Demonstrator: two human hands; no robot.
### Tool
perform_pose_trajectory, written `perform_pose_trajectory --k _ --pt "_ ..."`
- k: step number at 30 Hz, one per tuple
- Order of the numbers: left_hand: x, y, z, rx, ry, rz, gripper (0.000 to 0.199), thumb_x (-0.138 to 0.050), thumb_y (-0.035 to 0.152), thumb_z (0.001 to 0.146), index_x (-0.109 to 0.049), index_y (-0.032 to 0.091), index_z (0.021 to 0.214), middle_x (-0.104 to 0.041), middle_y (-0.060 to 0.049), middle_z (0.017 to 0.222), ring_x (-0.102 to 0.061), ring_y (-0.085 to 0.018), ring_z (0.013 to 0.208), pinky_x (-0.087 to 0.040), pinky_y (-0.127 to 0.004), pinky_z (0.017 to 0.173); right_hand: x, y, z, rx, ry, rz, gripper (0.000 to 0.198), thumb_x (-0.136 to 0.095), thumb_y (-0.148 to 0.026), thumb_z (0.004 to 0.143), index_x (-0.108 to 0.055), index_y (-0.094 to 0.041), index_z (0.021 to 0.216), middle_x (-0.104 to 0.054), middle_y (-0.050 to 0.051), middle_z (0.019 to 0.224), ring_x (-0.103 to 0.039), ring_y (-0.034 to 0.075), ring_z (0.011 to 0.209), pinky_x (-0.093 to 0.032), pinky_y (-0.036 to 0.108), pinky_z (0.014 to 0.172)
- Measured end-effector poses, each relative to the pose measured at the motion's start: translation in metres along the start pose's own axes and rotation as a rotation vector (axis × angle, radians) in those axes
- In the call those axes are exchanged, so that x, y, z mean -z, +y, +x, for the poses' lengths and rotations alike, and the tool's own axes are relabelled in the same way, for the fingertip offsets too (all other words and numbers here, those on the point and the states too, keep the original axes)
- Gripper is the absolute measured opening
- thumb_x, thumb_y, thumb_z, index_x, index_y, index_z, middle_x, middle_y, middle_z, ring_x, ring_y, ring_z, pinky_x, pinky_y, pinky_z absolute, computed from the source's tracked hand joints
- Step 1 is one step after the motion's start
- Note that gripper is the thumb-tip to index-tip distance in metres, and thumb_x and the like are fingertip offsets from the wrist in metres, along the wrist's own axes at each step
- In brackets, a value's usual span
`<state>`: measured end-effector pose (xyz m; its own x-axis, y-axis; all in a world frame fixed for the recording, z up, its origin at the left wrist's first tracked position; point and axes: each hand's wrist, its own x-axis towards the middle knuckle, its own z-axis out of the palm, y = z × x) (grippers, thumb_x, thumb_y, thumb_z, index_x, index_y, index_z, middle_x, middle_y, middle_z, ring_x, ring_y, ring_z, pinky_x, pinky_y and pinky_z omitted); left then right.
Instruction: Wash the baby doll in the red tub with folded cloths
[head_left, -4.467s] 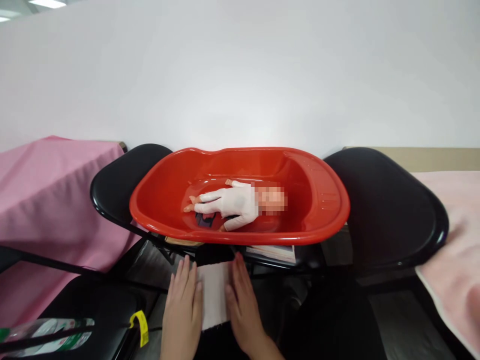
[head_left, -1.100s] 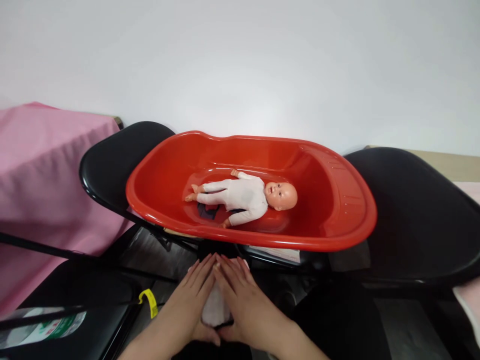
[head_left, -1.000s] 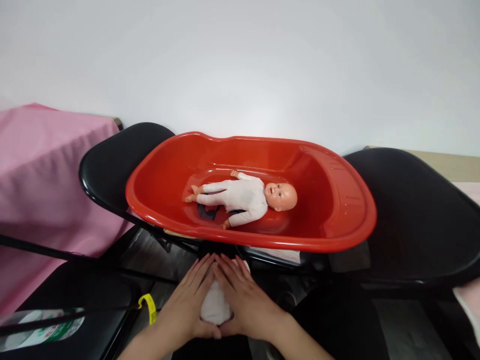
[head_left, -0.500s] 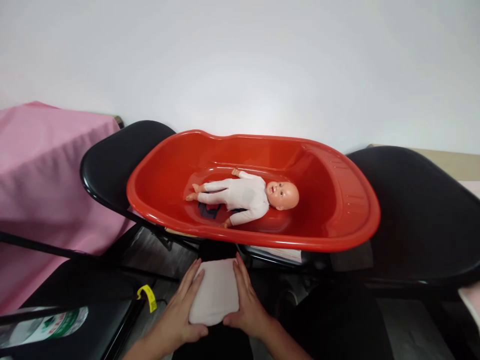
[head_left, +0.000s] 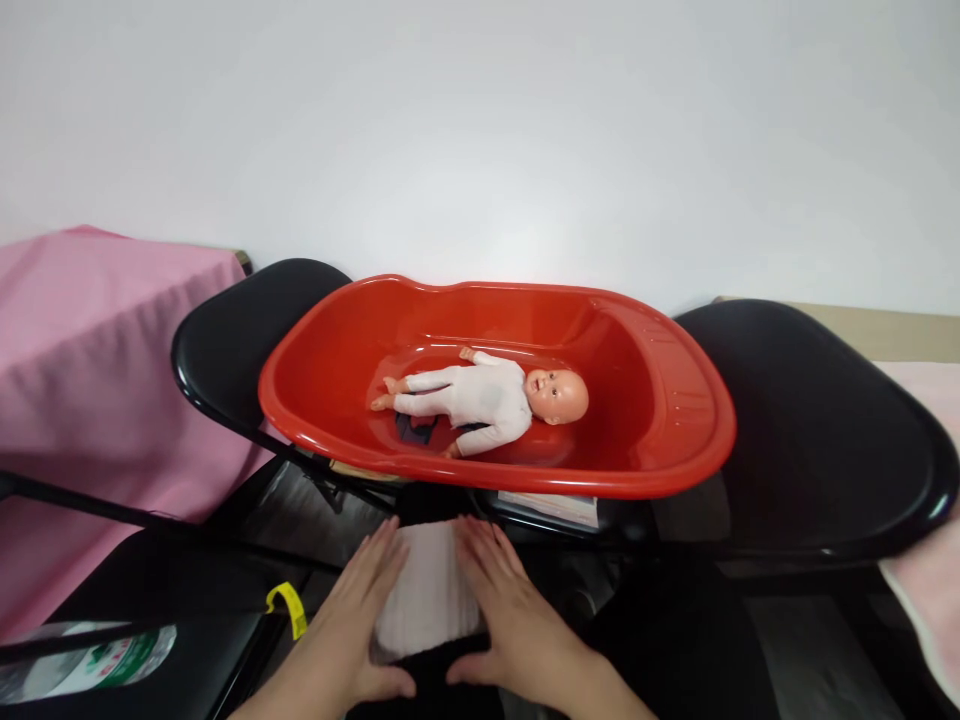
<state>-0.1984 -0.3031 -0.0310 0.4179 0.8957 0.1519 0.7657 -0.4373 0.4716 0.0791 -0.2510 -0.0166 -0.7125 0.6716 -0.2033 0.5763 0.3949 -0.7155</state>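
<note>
A folded pale cloth point(head_left: 426, 590) lies on my dark-clothed lap at the bottom centre. My left hand point(head_left: 360, 615) rests along its left side, fingers stretched out over the edge and thumb apart near the lower corner. On the right side, my right hand point(head_left: 510, 610) lies likewise, fingers extended over the edge and the thumb off the cloth. Beyond my hands is a red baby bathtub point(head_left: 660, 475). In it a baby doll point(head_left: 487, 395) in white clothes lies on its back, head to the right and feet to the left. A dark shape shows under its legs.
Black chair seats stand left point(head_left: 232, 330) and right point(head_left: 825, 430) of the tub, against a white wall point(head_left: 480, 130). Pink fabric point(head_left: 105, 340) drapes at the far left. A plastic bottle point(head_left: 97, 660) lies at the lower left, near a yellow tag point(head_left: 289, 605).
My fingers have slid further over the cloth's sides, and my thumbs have come away from its near edge. The view has shifted slightly; the doll and tub look undisturbed.
</note>
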Motion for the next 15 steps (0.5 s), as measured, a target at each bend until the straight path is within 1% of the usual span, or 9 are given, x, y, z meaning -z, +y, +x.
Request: perform_pose_trajectory --k 1,3,5,6,8,10,12,15 --pt "0.001 0.004 0.008 -0.046 -0.052 0.035 0.16 -0.099 0.054 0.043 0.002 0.036 0.165 -0.013 -0.02 0.169 -0.028 -0.046 0.15 -0.034 -0.065 0.116 0.005 -0.009 0.004 0.067 -0.032 -0.046 0.129 -0.091 -0.049 0.066 -0.014 -0.017 0.165 -0.002 0.013 0.17 0.004 0.031 0.158 0.006 0.052 0.127" --pt "0.001 0.009 0.022 -0.087 -0.134 0.093 0.171 -0.102 0.049 0.036 0.01 0.031 0.164 -0.017 -0.024 0.167 -0.028 -0.047 0.149 -0.032 -0.068 0.116 0.011 -0.018 0.013 0.175 -0.054 -0.103 0.124 -0.086 -0.053 0.073 -0.01 -0.018 0.165 -0.004 0.014 0.17 0.003 0.031 0.158 0.008 0.055 0.126" --pt "-0.003 0.01 0.031 -0.076 -0.155 0.125 0.175 -0.102 0.047 0.034 0.015 0.027 0.163 -0.019 -0.027 0.166 -0.028 -0.047 0.149 -0.033 -0.069 0.115 0.012 -0.016 0.021 0.228 -0.047 -0.118 0.119 -0.078 -0.059 0.08 -0.005 -0.017 0.165 -0.003 0.014 0.17 0.004 0.03 0.158 0.008 0.057 0.126" --pt "-0.006 0.009 0.032 -0.066 -0.15 0.127 0.175 -0.102 0.046 0.035 0.015 0.026 0.163 -0.018 -0.027 0.166 -0.027 -0.048 0.15 -0.033 -0.07 0.115 0.011 -0.012 0.024 0.236 -0.047 -0.114 0.117 -0.075 -0.061 0.082 -0.005 -0.017 0.165 -0.003 0.014 0.17 0.005 0.03 0.158 0.007 0.058 0.126" --pt "-0.013 0.004 0.029 -0.057 -0.127 0.104 0.17 -0.102 0.043 0.039 0.011 0.027 0.165 -0.015 -0.026 0.167 -0.024 -0.048 0.151 -0.033 -0.071 0.114 0.005 0.001 0.029 0.216 -0.063 -0.094 0.116 -0.074 -0.064 0.082 -0.007 -0.018 0.165 -0.003 0.015 0.17 0.006 0.031 0.158 0.005 0.059 0.125" --pt "-0.021 -0.001 0.021 -0.041 -0.114 0.051 0.16 -0.1 0.039 0.048 0.008 0.03 0.165 -0.008 -0.023 0.169 -0.018 -0.048 0.153 -0.034 -0.07 0.114 -0.006 0.015 0.031 0.152 -0.07 -0.049 0.12 -0.078 -0.066 0.076 -0.013 -0.017 0.165 -0.001 0.016 0.17 0.008 0.034 0.157 0.002 0.061 0.125" --pt "-0.029 -0.007 0.011 -0.006 -0.092 -0.007 0.152 -0.098 0.034 0.054 0.006 0.033 0.165 -0.001 -0.02 0.17 -0.012 -0.047 0.154 -0.033 -0.069 0.114 -0.022 0.03 0.031 0.086 -0.036 0.025 0.126 -0.081 -0.069 0.07 -0.016 -0.016 0.164 0.003 0.019 0.169 0.011 0.037 0.156 0.0 0.061 0.125" --pt "-0.043 -0.016 0.0 0.055 -0.05 -0.078 0.156 -0.1 0.031 0.051 0.006 0.035 0.165 0.006 -0.018 0.171 -0.009 -0.048 0.154 -0.032 -0.069 0.114 -0.053 0.051 0.029 0.065 0.082 0.164 0.135 -0.079 -0.077 0.065 -0.013 -0.015 0.165 0.012 0.021 0.168 0.013 0.038 0.156 -0.006 0.059 0.125"
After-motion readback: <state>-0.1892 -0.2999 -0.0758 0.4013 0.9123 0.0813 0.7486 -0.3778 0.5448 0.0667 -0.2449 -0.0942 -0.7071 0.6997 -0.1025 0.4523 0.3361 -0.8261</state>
